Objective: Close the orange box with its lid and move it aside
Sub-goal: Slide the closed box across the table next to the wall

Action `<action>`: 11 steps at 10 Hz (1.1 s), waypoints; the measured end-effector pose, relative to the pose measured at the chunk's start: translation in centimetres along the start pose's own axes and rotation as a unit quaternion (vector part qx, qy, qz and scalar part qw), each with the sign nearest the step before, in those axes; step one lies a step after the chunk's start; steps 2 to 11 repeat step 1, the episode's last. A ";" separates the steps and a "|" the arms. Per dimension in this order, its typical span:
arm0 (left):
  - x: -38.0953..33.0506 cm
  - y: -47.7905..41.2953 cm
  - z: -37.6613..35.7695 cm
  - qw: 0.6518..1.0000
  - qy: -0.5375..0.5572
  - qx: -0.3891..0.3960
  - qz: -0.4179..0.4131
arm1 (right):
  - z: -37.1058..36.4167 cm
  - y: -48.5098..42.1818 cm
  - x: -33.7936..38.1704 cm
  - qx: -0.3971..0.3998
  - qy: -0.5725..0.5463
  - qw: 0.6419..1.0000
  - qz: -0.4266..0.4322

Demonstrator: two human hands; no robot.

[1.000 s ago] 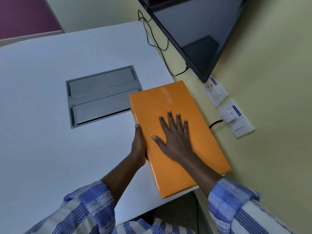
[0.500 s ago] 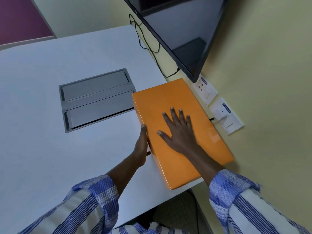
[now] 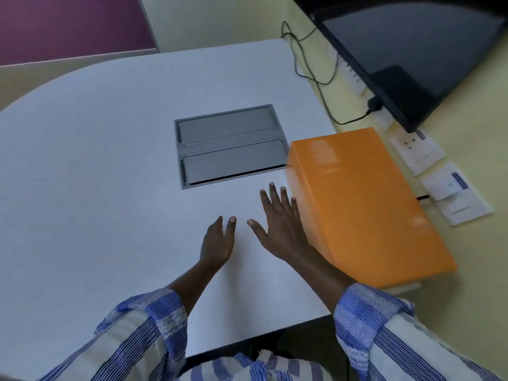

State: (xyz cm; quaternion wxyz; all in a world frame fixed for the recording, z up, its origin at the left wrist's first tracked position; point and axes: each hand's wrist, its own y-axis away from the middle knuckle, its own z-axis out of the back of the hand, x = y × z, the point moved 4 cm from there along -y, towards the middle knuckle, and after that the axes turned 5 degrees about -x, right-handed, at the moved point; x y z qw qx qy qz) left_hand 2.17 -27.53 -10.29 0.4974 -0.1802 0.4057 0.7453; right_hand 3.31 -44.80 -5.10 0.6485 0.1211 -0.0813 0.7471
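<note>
The orange box (image 3: 360, 199) lies shut under its lid at the right edge of the white table (image 3: 110, 188), close to the wall. My right hand (image 3: 280, 224) is flat and open over the table just left of the box, its outer edge next to the box's long side. My left hand (image 3: 217, 240) is open too, fingers forward, a short gap to the left of the right hand. Neither hand holds anything.
A grey cable hatch (image 3: 231, 145) is set into the table, left of the box's far end. A black screen (image 3: 412, 56) hangs on the yellow wall above wall sockets (image 3: 417, 152) and black cables (image 3: 316, 75). The table's near edge is by my sleeves.
Both hands have come off the box: the right left its lid, the left left its side. They now sit over the table left of it. The view has swung left.
</note>
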 end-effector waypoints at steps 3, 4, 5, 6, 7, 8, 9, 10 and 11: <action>4.7 -0.3 5.0 0.996 -0.081 -0.033 -0.017 | -3.0 -0.3 5.8 0.027 -0.008 0.999 0.023; 4.7 -0.3 5.0 0.996 -0.081 -0.033 -0.017 | -3.0 -0.3 5.8 0.027 -0.008 0.999 0.023; 4.7 -0.3 5.0 0.996 -0.081 -0.033 -0.017 | -3.0 -0.3 5.8 0.027 -0.008 0.999 0.023; 4.7 -0.3 5.0 0.996 -0.081 -0.033 -0.017 | -3.0 -0.3 5.8 0.027 -0.008 0.999 0.023; 4.7 -0.3 5.0 0.996 -0.081 -0.033 -0.017 | -3.0 -0.3 5.8 0.027 -0.008 0.999 0.023; 4.7 -0.3 5.0 0.996 -0.081 -0.033 -0.017 | -3.0 -0.3 5.8 0.027 -0.008 0.999 0.023; 4.7 -0.3 5.0 0.996 -0.081 -0.033 -0.017 | -3.0 -0.3 5.8 0.027 -0.008 0.999 0.023; 4.7 -0.3 5.0 0.996 -0.081 -0.033 -0.017 | -3.0 -0.3 5.8 0.027 -0.008 0.999 0.023; 4.7 -0.3 5.0 0.996 -0.081 -0.033 -0.017 | -3.0 -0.3 5.8 0.027 -0.008 0.999 0.023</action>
